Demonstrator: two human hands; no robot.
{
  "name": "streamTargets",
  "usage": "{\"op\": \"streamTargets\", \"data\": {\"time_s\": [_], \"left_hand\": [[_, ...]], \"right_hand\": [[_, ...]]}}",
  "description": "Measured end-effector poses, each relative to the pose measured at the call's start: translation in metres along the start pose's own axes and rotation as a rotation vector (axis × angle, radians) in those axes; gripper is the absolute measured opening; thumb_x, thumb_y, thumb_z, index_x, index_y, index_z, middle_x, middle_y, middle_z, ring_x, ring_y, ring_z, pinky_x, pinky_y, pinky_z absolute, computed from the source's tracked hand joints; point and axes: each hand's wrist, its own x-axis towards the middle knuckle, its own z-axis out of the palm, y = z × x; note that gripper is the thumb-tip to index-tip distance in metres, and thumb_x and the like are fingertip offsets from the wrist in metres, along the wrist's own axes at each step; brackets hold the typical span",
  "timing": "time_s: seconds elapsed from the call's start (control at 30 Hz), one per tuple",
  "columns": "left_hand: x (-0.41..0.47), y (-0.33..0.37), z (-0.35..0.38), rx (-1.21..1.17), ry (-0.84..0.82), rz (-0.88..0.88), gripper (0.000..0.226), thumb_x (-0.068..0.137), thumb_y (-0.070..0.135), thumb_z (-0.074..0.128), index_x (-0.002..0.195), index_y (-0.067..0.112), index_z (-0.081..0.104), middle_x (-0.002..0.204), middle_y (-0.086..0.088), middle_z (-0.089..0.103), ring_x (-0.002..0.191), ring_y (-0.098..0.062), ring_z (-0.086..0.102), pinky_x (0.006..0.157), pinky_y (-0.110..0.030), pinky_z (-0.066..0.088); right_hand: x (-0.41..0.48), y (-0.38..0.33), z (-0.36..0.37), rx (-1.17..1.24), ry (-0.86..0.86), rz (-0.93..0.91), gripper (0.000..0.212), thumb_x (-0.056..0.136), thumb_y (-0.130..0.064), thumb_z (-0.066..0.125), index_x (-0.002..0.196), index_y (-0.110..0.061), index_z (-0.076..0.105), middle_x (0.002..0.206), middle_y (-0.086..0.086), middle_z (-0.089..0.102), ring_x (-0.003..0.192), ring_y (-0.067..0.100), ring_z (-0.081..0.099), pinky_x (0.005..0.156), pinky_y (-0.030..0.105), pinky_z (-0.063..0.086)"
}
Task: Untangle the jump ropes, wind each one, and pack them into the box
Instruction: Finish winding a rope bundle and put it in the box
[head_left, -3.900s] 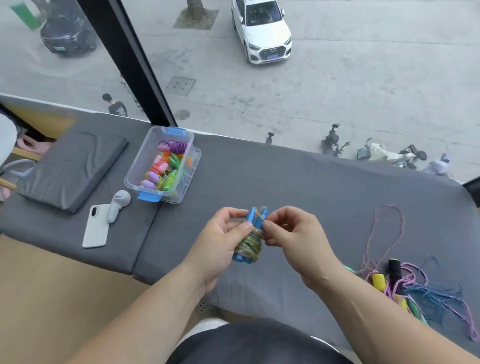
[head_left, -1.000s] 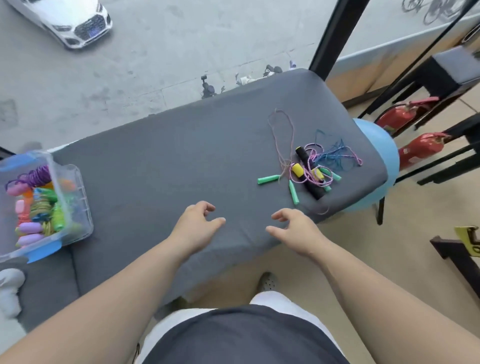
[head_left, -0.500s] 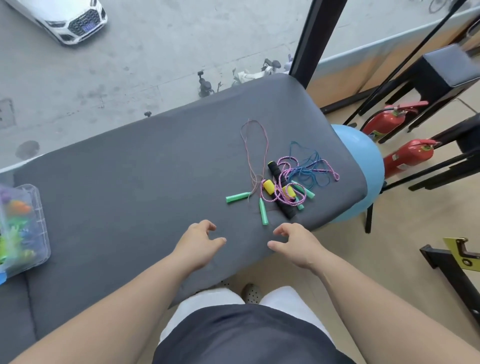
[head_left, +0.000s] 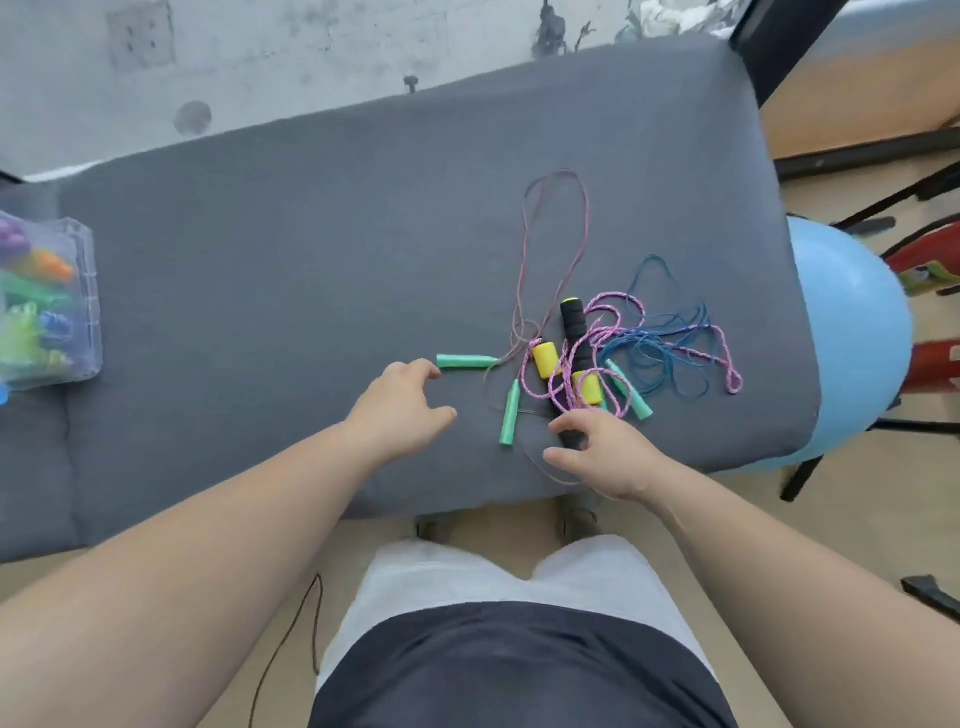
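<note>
A tangle of jump ropes (head_left: 613, 343) lies on the grey cushioned bench (head_left: 311, 249): green handles (head_left: 467, 360), yellow foam handles (head_left: 544, 359), a black foam handle (head_left: 575, 332), and pink, purple and blue cords. My left hand (head_left: 400, 408) hovers open just beside the leftmost green handle. My right hand (head_left: 602, 447) is open over the near end of the black handle, fingertips at it. The clear plastic box (head_left: 85, 291) with wound ropes inside sits at the far left, partly cut off.
A blue exercise ball (head_left: 852, 332) bulges past the bench's right end, with red objects and black chair legs beyond it. The bench's front edge is close to my legs. A thin dark cord (head_left: 291, 639) hangs near the floor.
The blue-handled wound rope that I held earlier is gone from my hands. The view has swung right and both open hands have reached forward to the tangle; the box slid to the left edge.
</note>
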Motion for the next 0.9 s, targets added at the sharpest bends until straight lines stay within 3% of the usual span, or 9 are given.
{"op": "streamTargets", "data": {"time_s": [0.1,0.3,0.37,0.43,0.53,0.6,0.67,0.77,0.9], "left_hand": [[0.012,-0.004,0.015,0.055,0.041,-0.103,0.059,0.09,0.045,0.062,0.143,0.029,0.042,0.14,-0.001,0.041,0.115,-0.025,0.053,0.088,-0.037,0.048],[0.05,0.012,0.053,0.139,0.073,-0.075,0.077,0.087,0.057,0.065,0.152,0.028,0.036,0.16,-0.001,0.025,0.143,-0.03,0.031,0.112,-0.047,0.037],[0.069,0.014,0.061,0.202,0.067,-0.065,0.077,0.09,0.048,0.063,0.156,0.029,0.028,0.167,-0.001,0.015,0.148,-0.03,0.023,0.116,-0.049,0.032],[0.089,0.014,0.069,0.266,0.062,-0.027,0.07,0.092,0.031,0.056,0.156,0.028,0.028,0.165,-0.001,0.02,0.148,-0.029,0.024,0.118,-0.048,0.029],[0.112,0.011,0.082,0.377,0.083,0.024,0.051,0.091,0.018,0.051,0.141,0.026,0.045,0.138,-0.003,0.046,0.125,-0.029,0.042,0.099,-0.041,0.037],[0.12,0.006,0.089,0.43,0.112,0.036,0.031,0.093,0.019,0.05,0.124,0.024,0.05,0.119,-0.003,0.053,0.106,-0.027,0.046,0.084,-0.037,0.037],[0.124,0.0,0.094,0.333,0.092,0.009,0.012,0.097,0.023,0.05,0.108,0.021,0.049,0.108,-0.004,0.055,0.094,-0.027,0.048,0.077,-0.038,0.037],[0.117,-0.006,0.099,0.018,0.047,-0.077,0.008,0.097,0.021,0.051,0.102,0.018,0.046,0.1,-0.005,0.056,0.086,-0.029,0.055,0.069,-0.037,0.042],[0.086,-0.013,0.091,-0.399,0.095,-0.208,0.006,0.095,0.015,0.043,0.1,0.018,0.042,0.089,-0.006,0.057,0.073,-0.027,0.058,0.063,-0.041,0.047]], "right_hand": [[0.027,0.0,-0.018,-0.174,-0.095,-0.101,0.046,0.089,-0.047,0.064,0.13,-0.027,0.059,0.129,-0.002,0.055,0.113,0.021,0.054,0.098,0.032,0.044],[0.069,-0.026,-0.003,-0.473,-0.329,-0.268,0.058,0.093,-0.044,0.057,0.144,-0.02,0.046,0.136,0.009,0.048,0.125,0.032,0.05,0.102,0.04,0.043],[0.082,-0.027,0.008,-0.424,-0.396,-0.234,0.062,0.094,-0.041,0.057,0.149,-0.019,0.039,0.141,0.01,0.045,0.127,0.032,0.049,0.102,0.039,0.042],[0.094,-0.021,0.016,-0.355,-0.398,-0.186,0.07,0.093,-0.041,0.059,0.154,-0.022,0.029,0.146,0.011,0.041,0.129,0.033,0.048,0.105,0.039,0.041],[0.105,-0.015,0.029,-0.28,-0.383,-0.127,0.082,0.091,-0.047,0.059,0.157,-0.031,0.014,0.149,0.011,0.031,0.129,0.035,0.048,0.106,0.045,0.043],[0.108,-0.016,0.041,-0.321,-0.388,-0.084,0.083,0.092,-0.051,0.056,0.157,-0.03,0.011,0.15,0.011,0.024,0.13,0.037,0.046,0.106,0.047,0.043],[0.114,-0.017,0.051,-0.384,-0.372,-0.041,0.082,0.093,-0.052,0.054,0.157,-0.026,0.011,0.152,0.011,0.018,0.134,0.038,0.041,0.108,0.048,0.041],[0.117,-0.014,0.055,-0.395,-0.329,0.007,0.077,0.094,-0.05,0.053,0.157,-0.021,0.018,0.151,0.012,0.017,0.134,0.038,0.041,0.11,0.047,0.039],[0.099,-0.018,0.052,-0.2,-0.188,-0.092,0.054,0.096,-0.041,0.057,0.147,-0.025,0.046,0.14,0.006,0.04,0.126,0.027,0.051,0.107,0.034,0.04]]}}
